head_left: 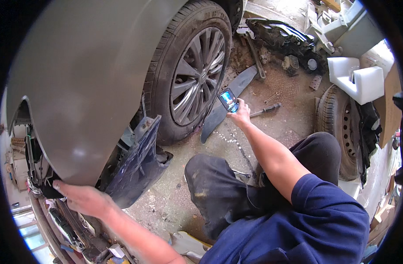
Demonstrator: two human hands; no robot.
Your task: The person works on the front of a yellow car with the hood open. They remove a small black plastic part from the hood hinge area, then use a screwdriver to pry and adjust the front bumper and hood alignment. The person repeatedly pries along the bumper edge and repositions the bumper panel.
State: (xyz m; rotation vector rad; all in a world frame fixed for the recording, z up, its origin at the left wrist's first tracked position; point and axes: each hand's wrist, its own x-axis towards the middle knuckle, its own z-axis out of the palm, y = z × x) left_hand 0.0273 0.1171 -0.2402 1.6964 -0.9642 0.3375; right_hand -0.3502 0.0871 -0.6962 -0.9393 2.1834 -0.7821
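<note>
My right hand (240, 113) is closed around a dark phone (228, 100) with a lit screen, held up near the car's wheel (197, 77). On the left, my left hand (87, 200) reaches to the lower front edge of the grey fender (85, 83). A finger is stretched out there, and the hand is slightly blurred; nothing shows in it. Whether it touches the edge, I cannot tell. Behind the fender's lower edge, between that hand and the wheel, hangs a dark, scuffed body panel (135, 163).
A long dark grey strip (228, 103) lies beside the wheel. Near it are a screwdriver-like tool (266, 110) and a wrench (255, 55). On the right stand a spare wheel (340, 127) and white foam packing (357, 80). A headlight-like part (283, 37) lies at the back.
</note>
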